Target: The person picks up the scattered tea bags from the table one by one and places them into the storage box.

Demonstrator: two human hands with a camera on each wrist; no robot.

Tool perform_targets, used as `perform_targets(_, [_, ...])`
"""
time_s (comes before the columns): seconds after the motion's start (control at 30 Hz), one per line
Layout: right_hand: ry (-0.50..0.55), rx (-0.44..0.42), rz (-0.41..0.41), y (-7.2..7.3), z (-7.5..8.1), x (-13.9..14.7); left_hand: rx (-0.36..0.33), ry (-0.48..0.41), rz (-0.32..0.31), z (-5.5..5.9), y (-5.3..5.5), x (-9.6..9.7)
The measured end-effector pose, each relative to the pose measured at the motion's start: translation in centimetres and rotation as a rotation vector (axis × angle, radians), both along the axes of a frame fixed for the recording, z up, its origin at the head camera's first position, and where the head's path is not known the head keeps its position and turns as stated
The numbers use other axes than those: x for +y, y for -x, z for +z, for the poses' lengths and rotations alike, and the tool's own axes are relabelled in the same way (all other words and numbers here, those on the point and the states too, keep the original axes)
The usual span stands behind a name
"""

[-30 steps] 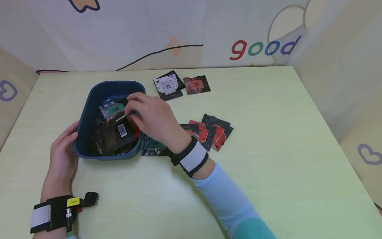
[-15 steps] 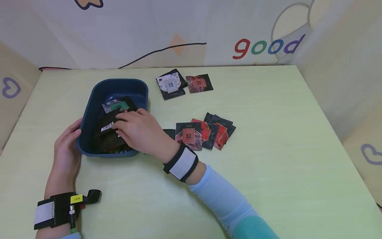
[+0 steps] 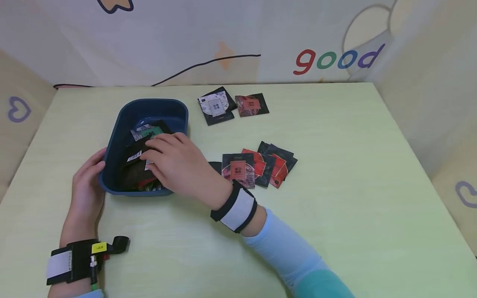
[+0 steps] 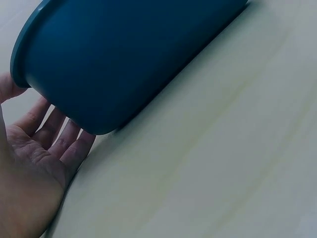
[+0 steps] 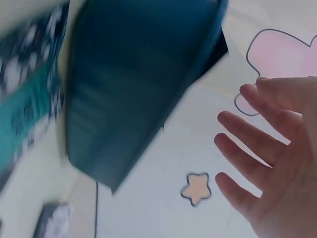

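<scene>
A dark blue plastic bin (image 3: 149, 108) stands at the left of the table with black printed sachets (image 3: 138, 145) heaped inside. My left hand (image 3: 89, 182) rests against its left side, and the left wrist view shows the fingers (image 4: 62, 141) extended along the outer wall. My right hand (image 3: 179, 165) is over the bin's right side, close to the sachets. In the right wrist view its fingers (image 5: 247, 153) are loosely spread with nothing visible between them, above the bin wall (image 5: 129, 84). In the head view the palm hides part of the heap.
Right of the bin lie a sachet with a pink label (image 3: 238, 169) and overlapping red-labelled sachets (image 3: 279, 165). Behind them are white-labelled sachets (image 3: 216, 105) and a reddish sachet (image 3: 252, 104). A printed backdrop (image 3: 186, 37) borders the table.
My right hand has moved down and left, deeper over the bin. The barcoded sachet it held up a second ago now lies lower in the heap. My left hand stays by the bin.
</scene>
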State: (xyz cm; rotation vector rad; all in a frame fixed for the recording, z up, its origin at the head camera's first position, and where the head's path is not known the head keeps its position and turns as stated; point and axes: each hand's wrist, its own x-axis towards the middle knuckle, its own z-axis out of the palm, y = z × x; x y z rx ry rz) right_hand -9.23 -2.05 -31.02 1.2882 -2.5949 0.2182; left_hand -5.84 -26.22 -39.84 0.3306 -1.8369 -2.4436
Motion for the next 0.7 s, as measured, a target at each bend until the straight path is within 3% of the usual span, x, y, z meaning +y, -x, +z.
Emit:
perform_targets(0.23, [-0.006,-0.032,-0.094,0.5,0.2,3.5,-0.002,0.021,-0.003,0.0,0.0,-0.1])
perform_targets(0.47, [-0.029,0.001,-0.160,1.1,-0.3,7.1,0.002,0.065,0.003,0.2,0.4,0.0])
perform_targets(0.7, [-0.088,-0.103,-0.185,1.5,-1.2,9.2,-0.016,0.051,0.017,-0.2,-0.1,-0.1])
